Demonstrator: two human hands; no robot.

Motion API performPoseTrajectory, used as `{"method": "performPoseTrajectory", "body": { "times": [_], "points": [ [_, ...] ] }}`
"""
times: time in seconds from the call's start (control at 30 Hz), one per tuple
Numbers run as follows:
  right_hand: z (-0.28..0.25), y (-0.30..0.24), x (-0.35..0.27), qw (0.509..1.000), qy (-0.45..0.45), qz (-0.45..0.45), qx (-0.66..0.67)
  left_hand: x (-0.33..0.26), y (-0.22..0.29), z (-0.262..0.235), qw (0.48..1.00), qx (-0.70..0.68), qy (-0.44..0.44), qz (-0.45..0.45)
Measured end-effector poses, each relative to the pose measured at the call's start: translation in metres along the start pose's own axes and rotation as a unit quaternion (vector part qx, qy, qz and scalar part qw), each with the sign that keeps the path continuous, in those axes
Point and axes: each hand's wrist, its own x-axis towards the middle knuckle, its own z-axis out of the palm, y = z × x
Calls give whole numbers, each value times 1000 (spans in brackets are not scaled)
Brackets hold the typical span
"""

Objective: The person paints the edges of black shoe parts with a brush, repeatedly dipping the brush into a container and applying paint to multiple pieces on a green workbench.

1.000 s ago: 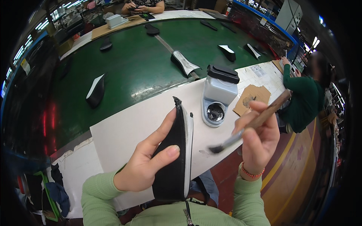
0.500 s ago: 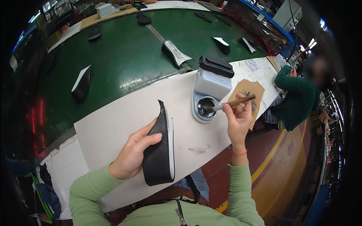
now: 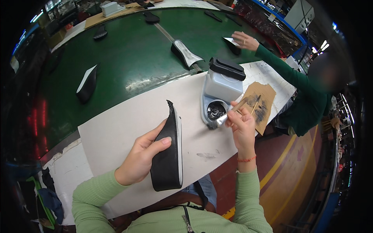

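Over the white paper-covered bench [image 3: 116,136], left hand [image 3: 140,159] curls around a black shoe sole with white edge [image 3: 169,155]; right hand [image 3: 241,126] pinches a thin brush [image 3: 229,115] at the grey glue pot [image 3: 215,110].

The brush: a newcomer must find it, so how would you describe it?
On the white sheet before the green belt stands a grey dispenser. At its round well, the right hand holds the brush; unlike the black sole, it is thin and pale-handled.

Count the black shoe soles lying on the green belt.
At least 7: one at the left, one at centre, one under a co-worker's hand, and four along the far edge; others may be hidden.
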Motion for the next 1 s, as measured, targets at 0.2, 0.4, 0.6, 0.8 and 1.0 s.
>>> {"method": "performPoseTrajectory", "body": {
  "times": [0.2, 0.4, 0.6, 0.8, 1.0],
  "points": [
    [43, -29, -42, 988, -64, -94, 102, -11, 5, 7, 999, 11, -42, 11],
    [75, -45, -51, 984, -50, -163, 47, -26, 13, 13, 996, 41, -73, 10],
    [83, -47, -60, 934, -18, -357, 10, -35, 17, 13, 990, 91, -109, 24],
    [82, -54, -61, 865, -13, -497, -73, -40, 19, 17, 990, 93, -102, 42],
    [86, -59, -60, 859, -29, -495, -126, -43, 18, 18, 984, 134, -78, 83]
  ]
}}
